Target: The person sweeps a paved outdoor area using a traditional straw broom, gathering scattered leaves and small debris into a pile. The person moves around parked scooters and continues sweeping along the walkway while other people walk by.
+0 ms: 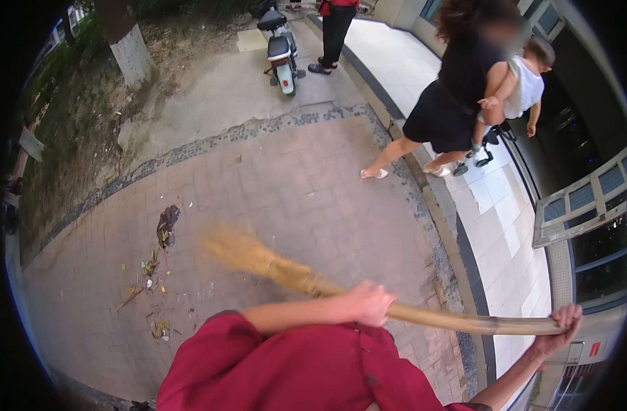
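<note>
A straw broom with a long wooden handle (441,318) spans the lower middle of the view. My left hand (371,302) is closed round the handle near its straw end. At the far right, my right hand (562,326) grips the handle's other end. The broom's straw head (241,251) is blurred and points left over the brick paving; whether it touches the ground I cannot tell. Left of it lie a dark crumpled piece of litter (168,226) and a scatter of leaves, twigs and small scraps (150,264).
A person in black (457,77) carries a child (529,82) at the raised tiled step, near a wheeled item. Another person (336,31) stands by a parked electric scooter (281,51). A tree trunk (131,54) rises at upper left. An open window (585,198) juts out right.
</note>
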`<state>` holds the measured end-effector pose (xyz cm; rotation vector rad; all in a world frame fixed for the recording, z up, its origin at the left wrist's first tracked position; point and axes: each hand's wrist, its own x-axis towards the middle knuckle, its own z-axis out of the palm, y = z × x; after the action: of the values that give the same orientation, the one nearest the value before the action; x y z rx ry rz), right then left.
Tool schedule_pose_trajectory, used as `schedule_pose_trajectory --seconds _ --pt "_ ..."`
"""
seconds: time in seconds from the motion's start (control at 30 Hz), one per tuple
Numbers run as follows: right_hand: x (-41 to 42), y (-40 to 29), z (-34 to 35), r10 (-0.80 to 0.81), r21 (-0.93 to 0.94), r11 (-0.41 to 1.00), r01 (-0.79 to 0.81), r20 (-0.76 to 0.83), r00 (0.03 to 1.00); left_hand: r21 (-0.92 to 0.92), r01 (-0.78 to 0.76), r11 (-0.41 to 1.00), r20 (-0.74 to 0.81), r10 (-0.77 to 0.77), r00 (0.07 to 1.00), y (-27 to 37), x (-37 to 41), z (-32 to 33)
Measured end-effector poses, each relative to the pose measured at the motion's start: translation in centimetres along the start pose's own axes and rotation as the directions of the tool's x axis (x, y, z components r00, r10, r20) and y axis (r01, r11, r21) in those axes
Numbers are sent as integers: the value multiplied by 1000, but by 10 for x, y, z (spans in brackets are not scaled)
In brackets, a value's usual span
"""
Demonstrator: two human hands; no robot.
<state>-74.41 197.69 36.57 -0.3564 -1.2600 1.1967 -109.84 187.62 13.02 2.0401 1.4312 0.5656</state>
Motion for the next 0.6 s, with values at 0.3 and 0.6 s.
schedule_pose_trajectory --seconds 0.3,0.6 --pt "79 146 31 36 -186 982 20 293 955 54 31 998 -325 -11 946 -198 167 -65" --pt "186 278 -89 496 33 868 -495 -63 866 129 416 900 -31 -415 909 -180 199 -7"
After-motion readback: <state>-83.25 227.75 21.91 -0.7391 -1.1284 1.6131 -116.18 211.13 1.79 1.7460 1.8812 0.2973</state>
